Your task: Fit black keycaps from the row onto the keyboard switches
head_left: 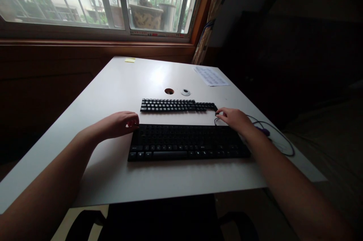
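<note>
A black keyboard [170, 154] lies near the front of the white desk. Keycaps show on its two nearest rows, while most of the area behind them looks bare of caps. My left hand [124, 122] is curled at the keyboard's far left corner, thumb and fingers closed on its edge. Beyond the keyboard, loose black keycaps [168, 105] stand packed side by side in several rows. At the right end of these rows, my right hand [231, 117] pinches a small dark keycap [216, 112], partly hidden by the fingertips.
A cable [292, 146] loops on the desk at the right, beside a small purple object [263, 131]. Behind the keycaps are a round cable hole [169, 91] and a white ring-shaped cover [185, 92]. Printed papers [211, 76] and a yellow sticky note [130, 60] lie farther back.
</note>
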{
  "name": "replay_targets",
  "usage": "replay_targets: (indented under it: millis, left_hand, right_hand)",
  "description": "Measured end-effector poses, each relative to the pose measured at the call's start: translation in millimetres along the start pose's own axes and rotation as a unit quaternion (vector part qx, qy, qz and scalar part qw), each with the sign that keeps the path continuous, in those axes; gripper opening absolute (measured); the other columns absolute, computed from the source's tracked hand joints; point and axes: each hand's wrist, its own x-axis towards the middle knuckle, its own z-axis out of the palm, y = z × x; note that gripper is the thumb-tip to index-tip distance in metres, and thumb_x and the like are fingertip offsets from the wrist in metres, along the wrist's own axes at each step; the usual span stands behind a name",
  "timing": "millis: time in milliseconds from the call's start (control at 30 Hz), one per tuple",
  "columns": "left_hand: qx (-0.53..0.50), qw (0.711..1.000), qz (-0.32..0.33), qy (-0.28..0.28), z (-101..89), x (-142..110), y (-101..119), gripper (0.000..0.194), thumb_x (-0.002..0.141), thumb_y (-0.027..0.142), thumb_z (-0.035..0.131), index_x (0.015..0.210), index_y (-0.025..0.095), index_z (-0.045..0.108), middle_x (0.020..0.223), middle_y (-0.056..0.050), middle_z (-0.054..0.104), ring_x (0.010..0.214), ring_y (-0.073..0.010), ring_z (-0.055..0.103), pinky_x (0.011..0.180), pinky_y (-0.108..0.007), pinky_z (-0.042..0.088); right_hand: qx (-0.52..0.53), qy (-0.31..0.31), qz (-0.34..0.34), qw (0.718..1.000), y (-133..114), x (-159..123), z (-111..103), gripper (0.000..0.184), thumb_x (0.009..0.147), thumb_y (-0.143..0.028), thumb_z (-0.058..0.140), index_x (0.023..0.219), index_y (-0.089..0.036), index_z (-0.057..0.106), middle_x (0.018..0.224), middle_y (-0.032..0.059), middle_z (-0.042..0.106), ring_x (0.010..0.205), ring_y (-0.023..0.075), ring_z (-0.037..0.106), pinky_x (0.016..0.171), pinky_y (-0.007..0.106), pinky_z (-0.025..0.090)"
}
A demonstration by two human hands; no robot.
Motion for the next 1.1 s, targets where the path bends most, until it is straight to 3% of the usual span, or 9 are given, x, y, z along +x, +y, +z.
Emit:
replay_targets:
  millis: [233, 500, 733, 1100]
  left_hand:
    - [0.006, 1.0, 0.003, -0.009, 1.3, -0.3, -3.4, 0.011, 0.093, 0.029, 0.06, 0.09, 0.02, 0.066, 0.084, -0.004, 0.067, 0.07, -0.0145, 0.059, 0.063, -0.026, 0.046]
    - [-0.005, 1.0, 0.005, -0.001, 0.5, -0.5, -1.9, 0.013, 0.093, 0.031, 0.06, 0.09, 0.02, 0.067, 0.084, -0.004, 0.068, 0.069, -0.0141, 0.06, 0.063, -0.025, 0.047]
    - [-0.002, 1.0, 0.0, -0.005, 2.1, -1.9, -6.5, 0.013, 0.093, 0.032, 0.06, 0.09, 0.021, 0.066, 0.083, -0.003, 0.068, 0.069, -0.0136, 0.06, 0.062, -0.024, 0.047]
    - [0.006, 1.0, -0.001, -0.006, 2.7, -2.0, -7.2, 0.014, 0.095, 0.032, 0.059, 0.091, 0.021, 0.066, 0.084, -0.003, 0.069, 0.07, -0.0138, 0.061, 0.064, -0.025, 0.048]
  right_hand:
    - [0.126, -0.036, -0.037, 0.991, 8.2, -53.3, -30.3, 0.04, 0.092, -0.06, 0.056, 0.103, -0.026, 0.075, 0.073, 0.0023, 0.069, 0.066, 0.0205, 0.063, 0.064, 0.033, 0.045]
    - [0.179, -0.085, -0.034, 0.98, 38.0, -104.8, -36.1, 0.047, 0.085, -0.071, 0.061, 0.096, -0.028, 0.078, 0.1, 0.0079, 0.077, 0.087, 0.0288, 0.07, 0.078, 0.042, 0.056]
    - [0.183, -0.113, -0.039, 0.976, 39.5, -115.4, -33.3, 0.051, 0.085, -0.073, 0.058, 0.093, -0.028, 0.079, 0.1, 0.0091, 0.077, 0.092, 0.0321, 0.071, 0.084, 0.048, 0.057]
    - [0.162, -0.098, -0.057, 0.98, 46.2, -120.6, -25.4, 0.04, 0.089, -0.062, 0.057, 0.095, -0.028, 0.077, 0.101, 0.0085, 0.076, 0.095, 0.032, 0.07, 0.085, 0.048, 0.055]
